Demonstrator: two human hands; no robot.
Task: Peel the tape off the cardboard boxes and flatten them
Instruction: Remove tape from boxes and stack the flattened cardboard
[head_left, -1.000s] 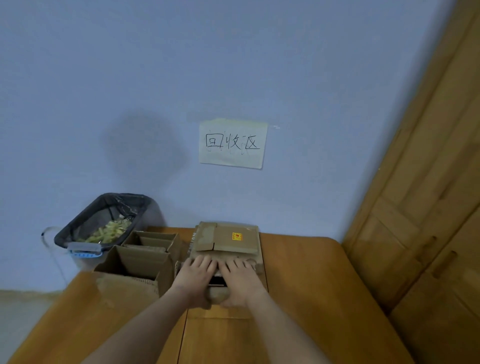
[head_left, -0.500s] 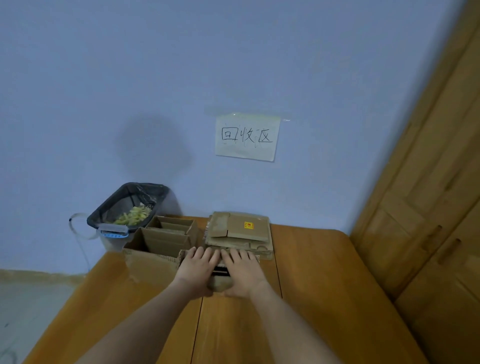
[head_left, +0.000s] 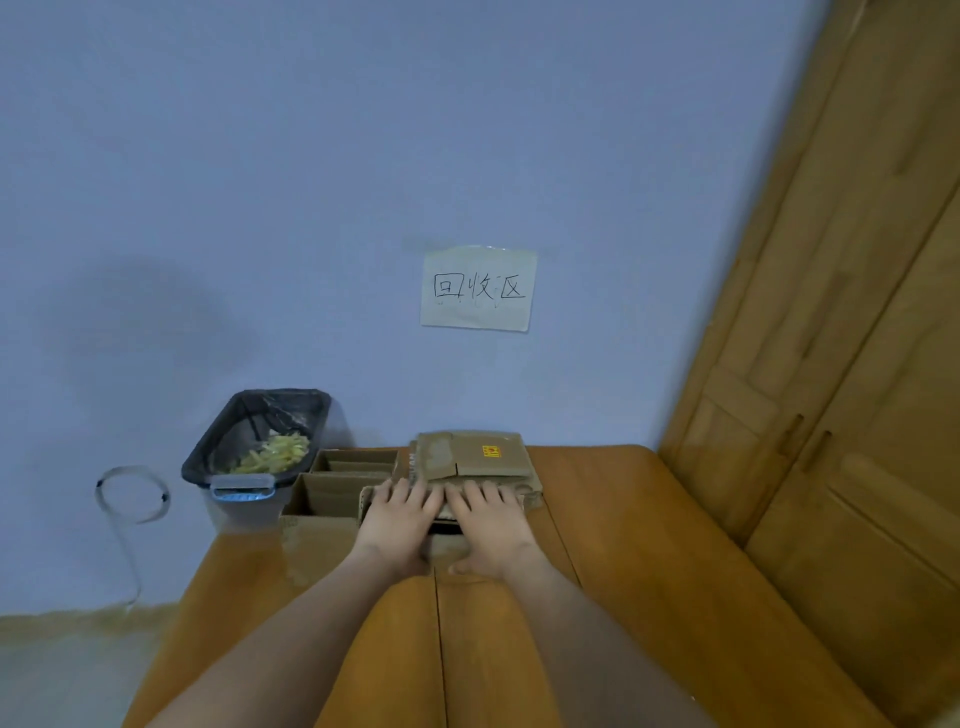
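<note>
Straight fingers of the left hand (head_left: 397, 525) and right hand (head_left: 491, 525) press one flattened cardboard box (head_left: 527, 496). Just beyond the fingertips lies one flattened stack (head_left: 475, 457); left of them, two open boxes (head_left: 332, 491).

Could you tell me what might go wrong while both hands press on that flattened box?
The flattened box under the left hand and right hand may spring back once released. Pushed further, it could shove the flattened stack toward the wall. The left hand may knock the open box beside it.

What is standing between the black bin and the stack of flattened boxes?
In the head view, two open cardboard boxes stand between the bin and the flattened stack.
</note>
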